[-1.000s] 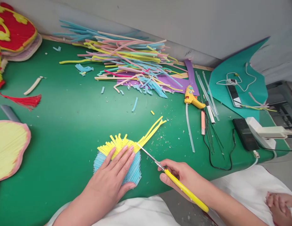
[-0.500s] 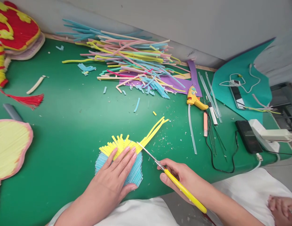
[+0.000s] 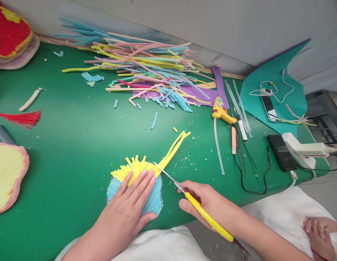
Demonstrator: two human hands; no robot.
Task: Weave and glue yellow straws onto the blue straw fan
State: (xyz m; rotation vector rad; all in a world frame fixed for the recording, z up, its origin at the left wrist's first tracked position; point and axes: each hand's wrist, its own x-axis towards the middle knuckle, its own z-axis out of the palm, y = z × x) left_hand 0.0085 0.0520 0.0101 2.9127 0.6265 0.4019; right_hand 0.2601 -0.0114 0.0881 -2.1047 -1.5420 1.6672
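My left hand lies flat, fingers stretched out, pressing on a fan of yellow fuzzy strips and the ribbed light-blue rounded piece under them. A few longer yellow strips stick out to the upper right past the blue edge. In my right hand is a pair of scissors with yellow handles. The blades point up and left, and their tip is at the base of the long yellow strips, close to my left fingertips. Whether the blades touch the strips I cannot tell.
Behind lies a heap of coloured fuzzy strips on purple sheet. To the right are a yellow glue gun, a black phone and a power strip. A yellow-and-pink piece lies left. Another person's hands rest at lower right.
The whole view has shifted slightly, so things appear a little farther left. My left hand stays on the yellow strips, and the scissors keep nearly the same place beside them.
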